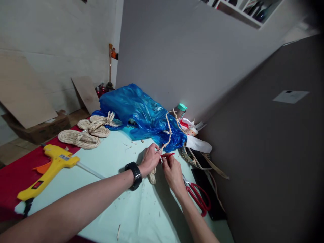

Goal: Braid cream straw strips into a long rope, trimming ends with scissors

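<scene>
Straw cord [170,133] at the hands, over the middle of the surface [136,216], in front of the blue bag [134,104].
Left hand [150,160]: fingers appear pinched on the cord's near end; right hand [173,170]: thumb and fingers closed on a red strip [172,154], its free tip pointing right. Cord's long axis runs up and away from the fingertips, bends over at the top and drops to the right. Straw piece [152,177] shows below the left hand, long axis toward the wearer; join to cord hidden. Judgement: best kept steady with the left pinch close to the strip, the right drawing the strip evenly taut without twisting or crushing the straw.
</scene>
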`<move>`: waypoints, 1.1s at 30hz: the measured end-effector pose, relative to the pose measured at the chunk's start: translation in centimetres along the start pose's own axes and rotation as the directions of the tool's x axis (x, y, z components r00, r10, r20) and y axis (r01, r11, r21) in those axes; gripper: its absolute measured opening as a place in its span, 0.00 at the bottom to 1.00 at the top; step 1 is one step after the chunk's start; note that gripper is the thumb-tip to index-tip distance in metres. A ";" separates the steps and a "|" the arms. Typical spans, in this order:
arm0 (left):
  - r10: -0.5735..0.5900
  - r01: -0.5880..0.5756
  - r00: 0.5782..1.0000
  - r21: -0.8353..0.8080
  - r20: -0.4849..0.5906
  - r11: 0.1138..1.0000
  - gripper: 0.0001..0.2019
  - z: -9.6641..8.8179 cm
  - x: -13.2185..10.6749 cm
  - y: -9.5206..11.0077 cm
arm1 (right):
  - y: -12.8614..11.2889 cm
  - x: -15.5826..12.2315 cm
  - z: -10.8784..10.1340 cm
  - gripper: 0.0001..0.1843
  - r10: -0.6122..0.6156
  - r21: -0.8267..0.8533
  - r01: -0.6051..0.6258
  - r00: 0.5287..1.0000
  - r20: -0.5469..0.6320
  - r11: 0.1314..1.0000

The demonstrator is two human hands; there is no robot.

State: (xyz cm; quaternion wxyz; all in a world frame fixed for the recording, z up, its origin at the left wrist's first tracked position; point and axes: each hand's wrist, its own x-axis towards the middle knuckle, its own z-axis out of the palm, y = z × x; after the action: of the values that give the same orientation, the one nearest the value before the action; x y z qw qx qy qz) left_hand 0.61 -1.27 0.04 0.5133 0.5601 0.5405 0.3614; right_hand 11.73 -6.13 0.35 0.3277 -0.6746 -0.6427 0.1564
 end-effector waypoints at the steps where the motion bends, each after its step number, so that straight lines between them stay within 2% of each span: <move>1: -0.006 0.006 1.000 -0.003 0.001 1.000 0.12 0.0 0.0 0.0 | -0.2 -0.2 0.0 0.14 -0.010 -0.016 0.010 1.000 0.007 1.000; 10: -0.052 0.068 0.983 -0.090 0.174 0.994 0.16 -0.3 1.1 -1.7 | -0.4 -1.2 -0.6 0.12 0.017 -0.113 -0.007 0.996 0.088 0.994; 14: -0.056 0.091 0.971 -0.143 0.233 0.986 0.15 -0.4 1.9 -2.1 | 0.4 0.7 -1.2 0.09 0.094 -0.117 -0.072 0.976 0.197 0.990; 17: -0.062 0.111 0.963 -0.177 0.262 0.978 0.13 -0.7 2.0 -1.9 | 0.7 2.5 -1.3 0.14 0.168 -0.119 -0.139 0.941 0.292 0.983; 21: -0.061 0.125 0.956 -0.209 0.287 0.970 0.12 -1.1 1.7 -1.4 | 0.2 4.3 -0.5 0.12 0.239 -0.172 -0.193 0.923 0.303 0.966; 24: -0.056 0.120 0.961 -0.228 0.272 0.966 0.12 -1.1 1.5 -1.3 | -0.3 5.1 0.3 0.18 0.265 -0.221 -0.206 0.921 0.286 0.953; 27: -0.055 0.107 0.973 -0.233 0.222 0.967 0.11 -0.8 1.5 -1.5 | -0.4 5.3 0.2 0.16 0.256 -0.266 -0.182 0.926 0.278 0.947; 31: -0.030 0.057 0.991 -0.213 0.128 0.975 0.10 -0.2 1.2 -2.0 | -0.6 4.6 -1.8 0.09 0.217 -0.346 -0.147 0.960 0.175 0.927; 33: 0.007 0.006 0.998 -0.186 0.069 0.982 0.09 0.2 1.0 -2.1 | -1.1 3.9 -3.1 0.11 0.186 -0.382 -0.141 0.979 0.085 0.914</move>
State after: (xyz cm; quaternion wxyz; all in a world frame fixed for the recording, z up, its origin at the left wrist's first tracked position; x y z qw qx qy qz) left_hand 0.47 -0.57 -2.17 0.5820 0.5220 0.4860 0.3907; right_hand 13.29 -3.10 4.17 0.1401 -0.7654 -0.6204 0.0980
